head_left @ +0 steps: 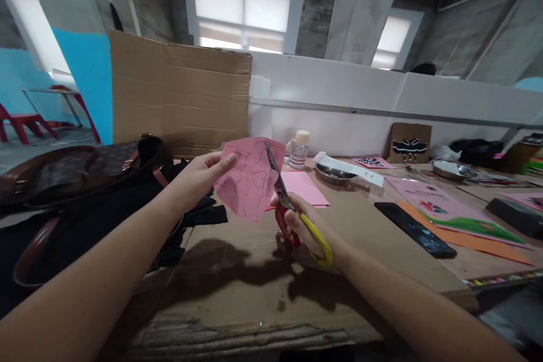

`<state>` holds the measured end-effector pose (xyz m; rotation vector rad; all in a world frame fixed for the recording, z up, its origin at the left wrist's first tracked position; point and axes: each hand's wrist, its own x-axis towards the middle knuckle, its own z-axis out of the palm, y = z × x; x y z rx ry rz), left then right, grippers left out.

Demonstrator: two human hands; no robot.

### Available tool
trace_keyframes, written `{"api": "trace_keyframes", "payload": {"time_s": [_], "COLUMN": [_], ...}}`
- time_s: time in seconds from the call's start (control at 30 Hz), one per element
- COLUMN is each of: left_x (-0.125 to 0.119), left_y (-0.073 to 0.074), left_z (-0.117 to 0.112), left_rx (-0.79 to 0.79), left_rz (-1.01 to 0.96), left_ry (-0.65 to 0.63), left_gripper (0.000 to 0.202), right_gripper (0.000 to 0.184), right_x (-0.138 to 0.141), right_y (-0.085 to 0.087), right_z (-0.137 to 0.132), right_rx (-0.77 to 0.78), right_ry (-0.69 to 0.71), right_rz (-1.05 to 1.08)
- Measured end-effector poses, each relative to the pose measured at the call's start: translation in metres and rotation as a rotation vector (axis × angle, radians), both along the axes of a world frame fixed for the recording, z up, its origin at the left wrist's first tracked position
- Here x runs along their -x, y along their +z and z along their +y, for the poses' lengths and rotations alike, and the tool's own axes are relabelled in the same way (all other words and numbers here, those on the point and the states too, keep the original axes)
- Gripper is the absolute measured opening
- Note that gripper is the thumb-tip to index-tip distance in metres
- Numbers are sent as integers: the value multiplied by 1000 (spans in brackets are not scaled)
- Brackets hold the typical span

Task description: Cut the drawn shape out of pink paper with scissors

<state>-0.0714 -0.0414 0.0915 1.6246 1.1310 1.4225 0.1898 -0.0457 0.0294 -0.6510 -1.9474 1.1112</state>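
My left hand (pixel 199 176) pinches the left edge of a pink paper sheet (pixel 248 178) with pencil outlines drawn on it, holding it up above the cardboard-covered table (pixel 237 288). My right hand (pixel 307 226) grips scissors (pixel 282 198) with one red and one yellow handle loop. The blades point up and cut into the paper's right side near its top edge.
A brown handbag (pixel 85 172) on black cloth lies at the left. A cardboard sheet (pixel 178 93) stands behind. A glue bottle (pixel 299 149), metal dishes (pixel 333 174), a flat pink sheet (pixel 302 186), a black phone (pixel 416 230) and coloured papers (pixel 449 212) lie to the right.
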Motion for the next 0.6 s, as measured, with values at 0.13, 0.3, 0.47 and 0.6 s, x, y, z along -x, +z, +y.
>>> {"api": "trace_keyframes", "payload": {"time_s": [0.13, 0.3, 0.47, 0.6], "left_x": [-2, -1, -1, -3], "left_y": [2, 1, 0, 1], "left_z": [-1, -2, -2, -4], "left_rx": [-56, 26, 6, 2], "left_rz": [-77, -56, 63, 74], "left_ry": [-8, 6, -16, -31], "left_gripper": [47, 42, 36, 36], "right_gripper": [51, 47, 46, 44], "right_x": [0, 0, 0, 1], "right_y": [-5, -5, 0, 1], "right_z": [2, 1, 0, -1], "right_rx": [30, 28, -15, 4], "right_ry": [30, 73, 31, 54], "right_rz": [26, 18, 55, 72]}}
